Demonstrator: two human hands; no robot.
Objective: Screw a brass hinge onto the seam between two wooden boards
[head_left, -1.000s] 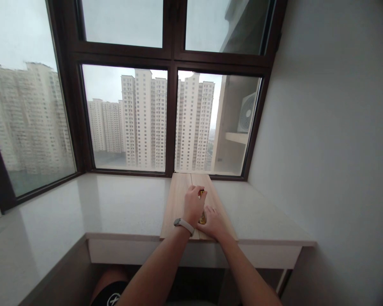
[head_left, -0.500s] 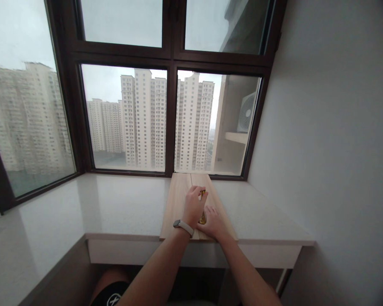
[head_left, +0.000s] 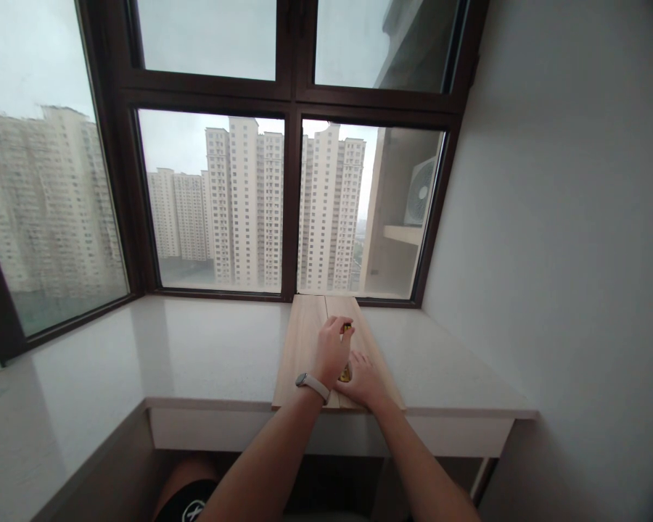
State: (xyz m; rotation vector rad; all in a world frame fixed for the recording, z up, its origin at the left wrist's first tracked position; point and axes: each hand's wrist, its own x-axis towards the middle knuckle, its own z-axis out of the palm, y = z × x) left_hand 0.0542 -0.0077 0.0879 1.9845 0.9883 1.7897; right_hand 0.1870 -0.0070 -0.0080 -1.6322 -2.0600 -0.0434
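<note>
Two pale wooden boards (head_left: 303, 341) lie side by side on the white ledge (head_left: 207, 348), running from its front edge back to the window frame (head_left: 291, 210). Left hand (head_left: 331, 351), wristband (head_left: 313, 384) on, is over the right board, fingers curled closed on a small yellow object (head_left: 347, 328). Right hand (head_left: 363, 378) rests flat near the front edge, fingers spread, clasping nothing. Object mostly hidden between the hands.

dark window frame (head_left: 292, 203) | white sill (head_left: 196, 348) | grey wall (head_left: 549, 254) | towers outside (head_left: 250, 210)
</note>
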